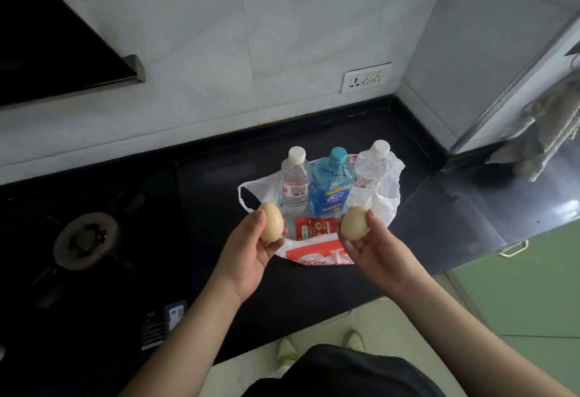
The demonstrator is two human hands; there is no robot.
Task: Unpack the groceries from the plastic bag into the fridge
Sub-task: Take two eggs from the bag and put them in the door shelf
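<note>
A white plastic bag lies spread open on the black counter. Three bottles stand in it: a clear one with a white cap, a blue one with a teal cap and a second clear one at the right. In front of them lies a red packet. My left hand holds a tan egg just above the bag's left front. My right hand holds a second tan egg above the bag's right front.
A gas burner sits on the black hob at the left, under a dark range hood. A wall socket is behind the bag. The grey fridge stands at the right with a cloth hanging on it. Green cabinet fronts lie below.
</note>
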